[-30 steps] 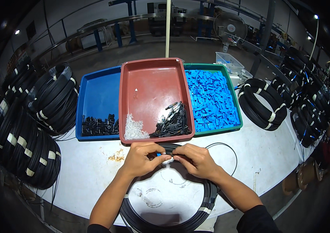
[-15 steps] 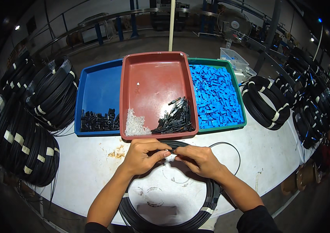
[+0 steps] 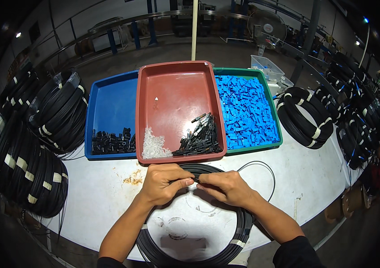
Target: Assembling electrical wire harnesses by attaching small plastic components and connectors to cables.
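Note:
My left hand (image 3: 165,184) and my right hand (image 3: 223,186) meet fingertip to fingertip over the far part of a black cable coil (image 3: 243,223), which lies on the table. A loose loop of black cable (image 3: 274,178) runs from the coil's right side up towards my right hand, whose thumb and fingers are pinched on its dark end. Thumb and forefinger of my left hand are pressed together against the same spot; whatever small piece they hold is mostly hidden. White ties wrap the coil.
Past my hands stand a blue tray (image 3: 111,96) with black parts, a red tray (image 3: 176,96) with clear pieces and slim black parts, and a green tray (image 3: 274,120) of blue clips. More cable coils (image 3: 27,172) are stacked left, others (image 3: 306,117) right. A clear bin (image 3: 266,64) sits behind.
The view has shifted slightly. My fingertips have drawn closer together, and the small pale bit seen at my left thumb is now covered. Both hands stay pinched.

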The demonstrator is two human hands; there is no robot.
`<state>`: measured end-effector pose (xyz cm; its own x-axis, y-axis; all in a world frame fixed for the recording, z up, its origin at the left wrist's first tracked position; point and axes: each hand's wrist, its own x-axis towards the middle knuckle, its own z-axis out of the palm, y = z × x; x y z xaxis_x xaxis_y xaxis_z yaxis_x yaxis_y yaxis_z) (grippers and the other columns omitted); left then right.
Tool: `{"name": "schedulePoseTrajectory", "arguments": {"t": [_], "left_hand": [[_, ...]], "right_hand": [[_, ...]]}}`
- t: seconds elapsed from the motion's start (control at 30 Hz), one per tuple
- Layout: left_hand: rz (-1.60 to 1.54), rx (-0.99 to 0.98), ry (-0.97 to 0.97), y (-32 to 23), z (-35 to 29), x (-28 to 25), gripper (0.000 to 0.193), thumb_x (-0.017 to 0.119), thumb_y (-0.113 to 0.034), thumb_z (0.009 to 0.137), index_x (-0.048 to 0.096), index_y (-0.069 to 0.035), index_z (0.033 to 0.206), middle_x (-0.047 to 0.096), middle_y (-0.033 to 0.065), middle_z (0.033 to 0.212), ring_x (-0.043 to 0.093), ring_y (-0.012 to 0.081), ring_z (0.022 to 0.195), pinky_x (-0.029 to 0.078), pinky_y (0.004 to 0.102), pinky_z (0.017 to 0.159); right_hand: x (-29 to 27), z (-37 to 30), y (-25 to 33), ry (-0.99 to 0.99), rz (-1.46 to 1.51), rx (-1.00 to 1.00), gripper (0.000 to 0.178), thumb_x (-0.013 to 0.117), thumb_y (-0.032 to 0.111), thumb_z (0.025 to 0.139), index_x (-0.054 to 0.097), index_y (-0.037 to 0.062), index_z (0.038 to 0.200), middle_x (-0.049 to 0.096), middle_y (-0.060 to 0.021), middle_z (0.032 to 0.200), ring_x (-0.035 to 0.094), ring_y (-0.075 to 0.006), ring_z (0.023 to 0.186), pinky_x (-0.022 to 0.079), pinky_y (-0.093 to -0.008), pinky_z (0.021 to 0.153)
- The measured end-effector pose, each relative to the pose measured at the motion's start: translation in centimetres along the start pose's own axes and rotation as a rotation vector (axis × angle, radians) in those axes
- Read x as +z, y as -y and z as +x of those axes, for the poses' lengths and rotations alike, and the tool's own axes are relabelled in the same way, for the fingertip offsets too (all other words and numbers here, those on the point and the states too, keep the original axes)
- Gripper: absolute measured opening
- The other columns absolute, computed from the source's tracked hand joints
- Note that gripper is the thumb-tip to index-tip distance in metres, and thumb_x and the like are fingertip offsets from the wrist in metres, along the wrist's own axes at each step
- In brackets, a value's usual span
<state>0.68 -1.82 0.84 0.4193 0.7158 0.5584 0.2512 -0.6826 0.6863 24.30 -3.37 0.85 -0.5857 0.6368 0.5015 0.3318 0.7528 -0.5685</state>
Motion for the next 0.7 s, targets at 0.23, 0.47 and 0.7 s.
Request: {"name": "schedulePoseTrajectory", "arguments": {"t": [0.23, 0.47, 0.7], "left_hand": [[-0.027, -0.045, -0.01, 0.01, 0.01, -0.1, 0.011, 0.079, -0.007, 0.083, 0.08, 0.001, 0.091, 0.075, 0.0126, 0.078, 0.068, 0.0182, 0.064, 0.052, 0.0294, 0.058], [-0.018, -0.06, -0.015, -0.13, 0.19, -0.25, 0.013, 0.079, -0.008, 0.084, 0.08, 0.001, 0.093, 0.075, 0.0125, 0.076, 0.067, 0.0177, 0.062, 0.051, 0.0284, 0.057], [-0.017, -0.065, -0.04, 0.04, 0.02, -0.31, 0.013, 0.079, -0.008, 0.084, 0.08, 0.002, 0.093, 0.075, 0.0127, 0.076, 0.067, 0.0173, 0.062, 0.05, 0.0281, 0.057]], "right_hand": [[0.46, -0.13, -0.22, -0.054, 0.038, -0.051, 0.03, 0.072, 0.009, 0.091, 0.066, 0.0029, 0.119, 0.071, -0.0158, 0.092, 0.071, -0.0328, 0.082, 0.057, -0.0412, 0.072], [0.42, -0.27, -0.53, -0.041, 0.005, -0.047, 0.038, 0.074, 0.007, 0.087, 0.065, 0.0036, 0.124, 0.071, -0.0146, 0.093, 0.069, -0.0322, 0.08, 0.056, -0.0414, 0.072], [0.47, -0.07, -0.39, -0.113, -0.044, -0.023, 0.032, 0.074, 0.011, 0.089, 0.066, 0.003, 0.119, 0.071, -0.0153, 0.094, 0.069, -0.0329, 0.08, 0.055, -0.0409, 0.073]]}}
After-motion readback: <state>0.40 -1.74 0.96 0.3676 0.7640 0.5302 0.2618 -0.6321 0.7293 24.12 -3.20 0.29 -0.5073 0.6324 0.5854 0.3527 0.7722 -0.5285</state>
